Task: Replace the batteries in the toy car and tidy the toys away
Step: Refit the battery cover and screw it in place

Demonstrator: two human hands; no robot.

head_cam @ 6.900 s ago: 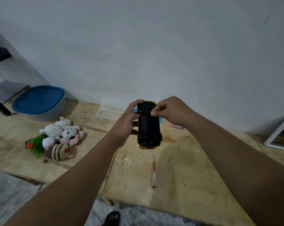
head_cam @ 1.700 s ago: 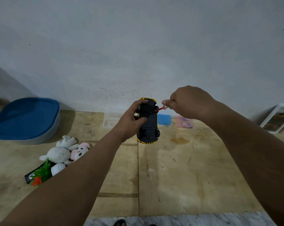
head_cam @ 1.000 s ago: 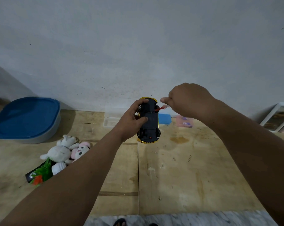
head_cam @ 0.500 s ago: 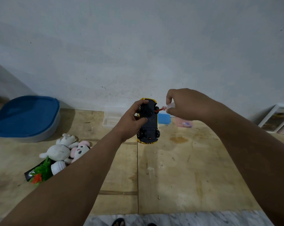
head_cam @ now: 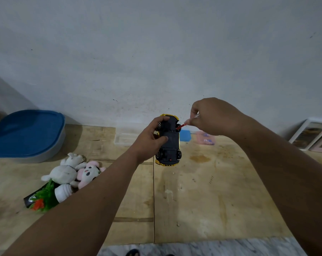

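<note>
Gripping the toy car [head_cam: 169,140] belly-up in the left hand [head_cam: 149,139], thumb and fingers wrapped round its left flank, black underside facing the camera, held in the air above the wooden board [head_cam: 202,196]. Right hand [head_cam: 214,117] sits just right of the car's far end, fingers pinched on the screwdriver [head_cam: 186,124]; its red tip touches the chassis near the far right wheel. Versus half a second ago: right hand knuckles rolled up and over, car unmoved. Both forearms extended forward, right wrist cocked inward. Plush toys [head_cam: 73,172] lie left of the left forearm.
</note>
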